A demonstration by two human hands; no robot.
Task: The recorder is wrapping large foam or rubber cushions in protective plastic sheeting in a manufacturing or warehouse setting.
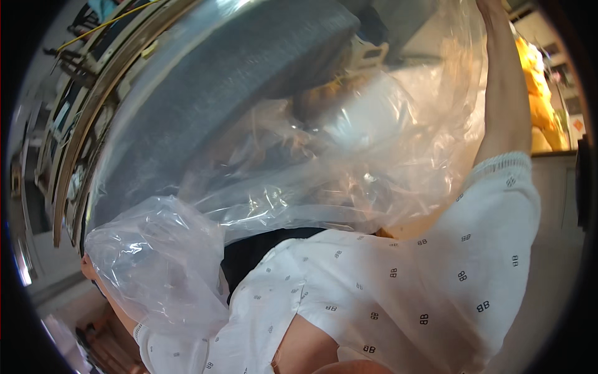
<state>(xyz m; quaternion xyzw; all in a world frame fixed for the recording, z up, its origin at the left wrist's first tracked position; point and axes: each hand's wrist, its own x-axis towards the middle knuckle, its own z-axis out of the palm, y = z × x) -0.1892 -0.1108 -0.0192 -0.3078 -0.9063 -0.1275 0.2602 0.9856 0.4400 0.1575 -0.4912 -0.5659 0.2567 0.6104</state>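
Observation:
A large clear plastic sheet or bag (261, 168) spreads across most of the view, wrinkled and shiny, in front of my chest. Its loose part (162, 262) bunches over my left forearm. At the far left, a small part of my left hand (87, 267) shows at the plastic's edge; its fingers are mostly hidden, so its grip is unclear. My right arm (506, 93) reaches up at the right beside the plastic, and its hand lies beyond the upper edge. Behind the plastic is a long dark grey-blue padded-looking surface (249, 75).
At the left runs a curved wooden frame or bench edge (81, 134) with a dark clamp-like tool (78, 65) and a yellow cord (109, 23). Yellow material (541, 93) hangs at the far right. Brown and white shapes behind the plastic are blurred.

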